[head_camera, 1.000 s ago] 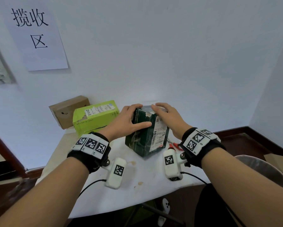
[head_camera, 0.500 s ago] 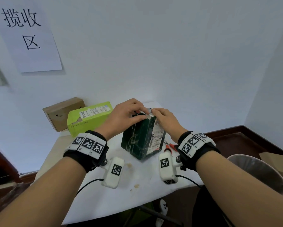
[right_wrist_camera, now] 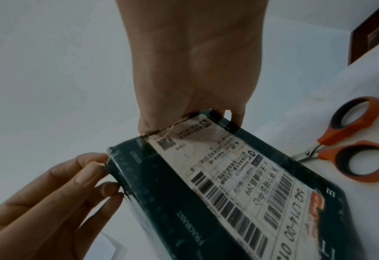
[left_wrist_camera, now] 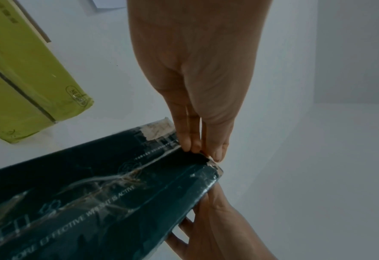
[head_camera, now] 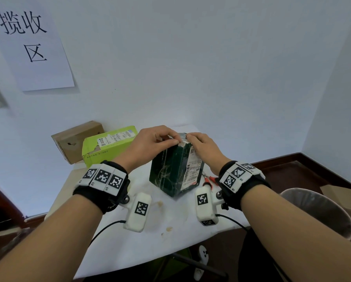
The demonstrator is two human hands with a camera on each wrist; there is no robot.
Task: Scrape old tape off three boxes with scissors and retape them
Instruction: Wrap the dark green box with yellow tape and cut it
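Observation:
A dark green box (head_camera: 170, 174) with a white shipping label (right_wrist_camera: 239, 167) stands upright in the middle of the white table (head_camera: 109, 241). My left hand (head_camera: 156, 141) reaches over its top from the left; thumb and fingertips (left_wrist_camera: 195, 146) pinch at the top edge near the corner, where worn clear tape shows. My right hand (head_camera: 203, 147) curls over the top edge above the label and grips it. Orange-handled scissors (right_wrist_camera: 327, 136) lie on the table right of the box, partly hidden behind my right wrist in the head view. No tape roll is in view.
A lime-green box (head_camera: 109, 145) and a brown cardboard box (head_camera: 73, 141) sit at the table's back left against the wall. A grey bin (head_camera: 323, 210) stands on the floor to the right. A paper sign hangs on the wall.
My left hand has moved from the box's side face up to its top edge, thumb and fingers now together at the corner. My right hand stays on the top.

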